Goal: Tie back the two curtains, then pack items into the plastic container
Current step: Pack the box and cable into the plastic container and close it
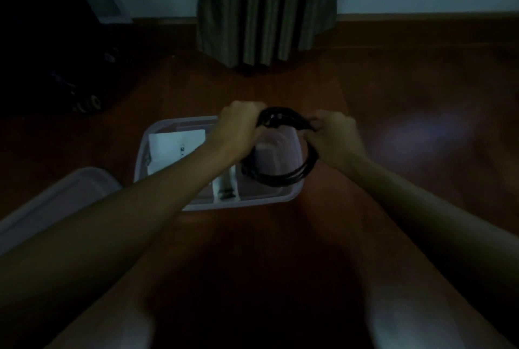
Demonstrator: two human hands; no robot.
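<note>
Dim reddish wooden floor (393,90) bears a clear rectangular plastic container (139,160). Above its right end, the left hand (238,126) and right hand (334,137) clench a coiled black cable (276,180). It is probably best lowered flat, loops kept gathered.

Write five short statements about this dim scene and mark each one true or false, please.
1. Both the left hand and the right hand hold the black coiled cable. True.
2. The translucent plastic container is closed. False: it is open, and its translucent plastic lid lies on the floor to its left.
3. A white flat paper packet lies inside the container. True.
4. The container stands on a table. False: it stands on the brown wooden floor.
5. A dark striped curtain hangs beyond the container. True.
</note>
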